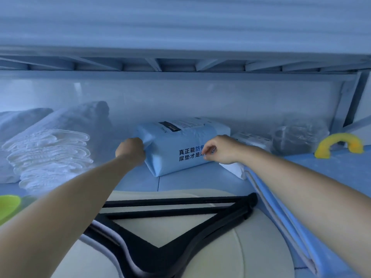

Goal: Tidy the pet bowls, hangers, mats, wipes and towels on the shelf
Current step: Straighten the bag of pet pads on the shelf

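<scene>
Pad pack [180,145] lies flat on the shelf [200,181], long axis left-right, right end skewed slightly toward the back wall. Left hand [131,150] is curled round the pack's left end flap. Right hand [218,149] pinches its front face near the right end. One hand per end, so I'd expect a squaring-up or a slide. Towels [50,149] sit left of the pack, hangers [180,213] in front of it.
</scene>
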Demonstrator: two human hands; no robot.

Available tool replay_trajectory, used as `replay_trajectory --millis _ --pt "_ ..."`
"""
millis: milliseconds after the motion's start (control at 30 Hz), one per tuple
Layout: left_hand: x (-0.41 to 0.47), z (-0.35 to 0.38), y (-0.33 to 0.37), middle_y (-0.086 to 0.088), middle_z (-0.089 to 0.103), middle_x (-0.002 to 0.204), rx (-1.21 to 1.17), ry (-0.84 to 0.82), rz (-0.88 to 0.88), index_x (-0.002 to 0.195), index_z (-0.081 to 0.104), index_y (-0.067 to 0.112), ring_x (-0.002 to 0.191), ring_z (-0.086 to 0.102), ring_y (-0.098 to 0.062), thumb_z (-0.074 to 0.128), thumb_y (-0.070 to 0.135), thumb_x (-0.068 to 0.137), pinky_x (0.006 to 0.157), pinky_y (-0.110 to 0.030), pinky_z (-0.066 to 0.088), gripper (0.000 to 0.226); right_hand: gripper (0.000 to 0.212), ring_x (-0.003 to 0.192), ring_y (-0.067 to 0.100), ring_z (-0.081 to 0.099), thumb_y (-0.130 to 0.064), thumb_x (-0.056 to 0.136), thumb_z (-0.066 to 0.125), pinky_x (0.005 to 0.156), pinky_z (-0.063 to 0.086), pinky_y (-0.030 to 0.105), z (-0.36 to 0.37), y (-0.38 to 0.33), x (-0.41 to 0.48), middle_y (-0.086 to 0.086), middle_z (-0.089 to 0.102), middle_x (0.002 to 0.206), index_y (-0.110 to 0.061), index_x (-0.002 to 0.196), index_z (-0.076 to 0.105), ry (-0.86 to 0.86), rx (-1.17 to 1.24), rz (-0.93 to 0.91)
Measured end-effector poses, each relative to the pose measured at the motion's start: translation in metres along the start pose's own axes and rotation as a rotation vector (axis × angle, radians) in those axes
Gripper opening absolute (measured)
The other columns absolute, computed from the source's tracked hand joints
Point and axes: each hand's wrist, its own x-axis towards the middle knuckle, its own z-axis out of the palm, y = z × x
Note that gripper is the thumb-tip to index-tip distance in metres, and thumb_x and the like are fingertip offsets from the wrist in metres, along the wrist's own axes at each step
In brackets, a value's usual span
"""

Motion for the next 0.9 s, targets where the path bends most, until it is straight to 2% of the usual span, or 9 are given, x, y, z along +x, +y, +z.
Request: replay_trajectory --millis 67,167,267,333,433,500,633,767,900 --pt "-0.006 -0.002 0.005 -0.005 0.052 0.069 -0.041 0.020 -0.015 0.067 0.051 0.010 0.069 0.051 -0.028 0.051 0.014 0.083 0.052 -0.025 0.034 0.017 0.020 0.089 0.011 0.057 -0.028 0.086 0.064 0.075 0.041 0.021 -0.009 0.006 0.004 -0.005 0.066 0.101 -0.022 0.105 0.067 -0.001 -0.019 -0.056" --pt "-0.018 -0.010 0.023 -0.003 0.050 0.061 -0.098 0.061 -0.022 0.060 0.050 0.011 0.066 0.050 -0.028 0.052 0.016 0.082 0.048 -0.023 0.029 0.023 0.040 0.102 0.012 0.052 -0.031 0.086 0.065 0.083 0.037 0.021 -0.017 0.015 0.013 -0.001 0.058 0.124 -0.021 0.124 0.057 0.020 -0.079 -0.131" --pt "-0.031 -0.020 0.042 -0.006 0.063 0.067 -0.165 0.111 -0.045 0.063 0.055 0.008 0.071 0.057 -0.028 0.052 0.019 0.082 0.047 -0.023 0.034 0.023 0.077 0.135 0.017 0.034 -0.034 0.081 0.071 0.106 0.031 0.026 -0.013 0.021 0.021 0.001 0.026 0.152 -0.021 0.145 0.031 0.010 -0.091 -0.199" --pt "-0.038 -0.028 0.051 -0.012 0.069 0.075 -0.201 0.163 -0.062 0.069 0.060 0.003 0.076 0.062 -0.031 0.053 0.021 0.083 0.055 -0.028 0.042 0.023 0.096 0.143 0.018 0.021 -0.036 0.077 0.075 0.112 0.028 0.034 -0.006 0.023 0.022 0.001 0.004 0.159 -0.024 0.150 0.013 -0.010 -0.086 -0.236" --pt "-0.045 -0.048 0.065 -0.014 0.069 0.080 -0.222 0.247 -0.080 0.073 0.063 0.002 0.080 0.063 -0.031 0.053 0.022 0.084 0.062 -0.033 0.049 0.025 0.116 0.145 0.023 0.010 -0.040 0.071 0.078 0.114 0.025 0.037 -0.001 0.021 0.020 0.001 -0.011 0.158 -0.027 0.150 -0.006 0.022 -0.060 -0.270" --pt "-0.049 -0.064 0.072 -0.015 0.069 0.081 -0.222 0.298 -0.100 0.074 0.065 0.002 0.079 0.062 -0.031 0.053 0.022 0.084 0.062 -0.033 0.048 0.026 0.127 0.145 0.025 0.003 -0.043 0.066 0.081 0.114 0.021 0.037 -0.001 0.019 0.018 0.000 -0.015 0.157 -0.026 0.149 -0.013 0.070 -0.027 -0.299" --pt "-0.057 -0.090 0.087 -0.017 0.066 0.080 -0.251 0.425 -0.124 0.078 0.065 0.001 0.068 0.052 -0.025 0.051 0.021 0.087 0.057 -0.028 0.035 0.026 0.139 0.145 0.026 -0.012 -0.046 0.060 0.084 0.113 0.021 0.045 -0.002 0.009 0.011 -0.004 -0.025 0.154 -0.030 0.143 -0.026 0.132 0.065 -0.323" --pt "-0.080 -0.093 0.105 0.009 0.061 0.076 -0.370 0.538 -0.111 0.080 0.063 0.018 0.073 0.052 -0.014 0.053 0.025 0.090 0.066 -0.024 0.033 0.016 0.144 0.145 0.027 -0.013 -0.045 0.056 0.086 0.110 0.025 0.051 -0.002 0.004 0.008 -0.003 -0.022 0.155 -0.025 0.143 -0.028 0.240 0.058 -0.386" --pt "-0.097 -0.074 0.106 0.020 0.057 0.068 -0.429 0.545 -0.141 0.069 0.051 0.030 0.063 0.051 -0.001 0.052 0.028 0.090 0.059 -0.021 0.034 0.021 0.137 0.145 0.025 -0.003 -0.045 0.057 0.082 0.111 0.026 0.052 0.001 0.009 0.014 -0.003 -0.007 0.156 -0.024 0.146 -0.020 0.286 0.053 -0.502"
